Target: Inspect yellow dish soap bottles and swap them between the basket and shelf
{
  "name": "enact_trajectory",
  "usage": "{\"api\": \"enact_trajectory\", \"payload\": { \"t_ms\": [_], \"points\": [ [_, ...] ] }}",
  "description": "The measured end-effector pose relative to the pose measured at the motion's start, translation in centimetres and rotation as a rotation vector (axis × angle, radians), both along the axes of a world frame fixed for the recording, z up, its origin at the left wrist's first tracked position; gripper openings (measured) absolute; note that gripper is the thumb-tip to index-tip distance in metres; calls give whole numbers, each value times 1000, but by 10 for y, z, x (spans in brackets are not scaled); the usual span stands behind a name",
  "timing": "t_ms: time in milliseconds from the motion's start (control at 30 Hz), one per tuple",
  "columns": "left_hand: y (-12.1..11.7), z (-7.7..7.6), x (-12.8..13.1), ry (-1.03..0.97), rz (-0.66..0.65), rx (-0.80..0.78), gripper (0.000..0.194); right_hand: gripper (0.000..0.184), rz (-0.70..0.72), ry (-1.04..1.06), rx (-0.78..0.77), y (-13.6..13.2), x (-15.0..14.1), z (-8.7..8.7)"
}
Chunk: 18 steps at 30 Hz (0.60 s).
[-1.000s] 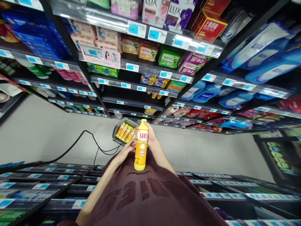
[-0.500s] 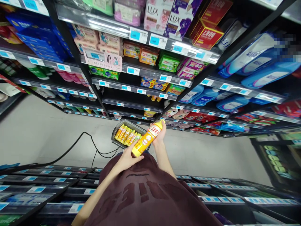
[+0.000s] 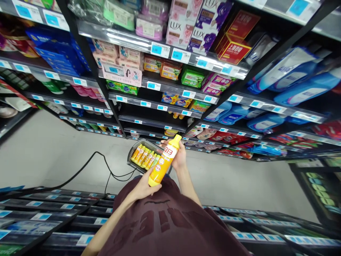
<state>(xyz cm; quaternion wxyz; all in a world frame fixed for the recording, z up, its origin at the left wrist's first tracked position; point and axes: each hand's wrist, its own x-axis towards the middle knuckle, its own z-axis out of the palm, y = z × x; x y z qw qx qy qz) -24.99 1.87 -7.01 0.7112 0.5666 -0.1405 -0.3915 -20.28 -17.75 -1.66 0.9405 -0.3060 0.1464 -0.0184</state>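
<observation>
A yellow bottle of liquid detergent (image 3: pixel 163 161) with a yellow cap and a red-lettered label is held in front of my body, tilted with its cap up and to the right. My left hand (image 3: pixel 145 185) is closed around its base. Around the upper part, just below the cap, my right hand (image 3: pixel 180 156) grips it from the right side, some of its fingers hidden behind the bottle. Below and to the left, a grey basket (image 3: pixel 129 163) holds several similar yellow bottles (image 3: pixel 144 156) lying side by side. The held bottle hides part of the basket's right end.
Shelves ahead carry boxed soaps (image 3: pixel 170 69), LUX boxes (image 3: pixel 183 26) and blue bottles (image 3: pixel 234 112). A black cable (image 3: pixel 96 153) runs across the grey floor (image 3: pixel 234 181) on the left. More shelving (image 3: pixel 53 213) stands close around my body.
The bottle has turned more upright and come slightly nearer, its cap shifting left. My hands still hold it at base and top. The view has shifted a little.
</observation>
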Motion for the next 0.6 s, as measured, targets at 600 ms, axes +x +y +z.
{"api": "enact_trajectory", "payload": {
  "t_ms": [600],
  "points": [
    [-9, 2, 12, -155, 59, 243, 75, 33, -42, 2, 109, 10, -3, -26]
  ]
}}
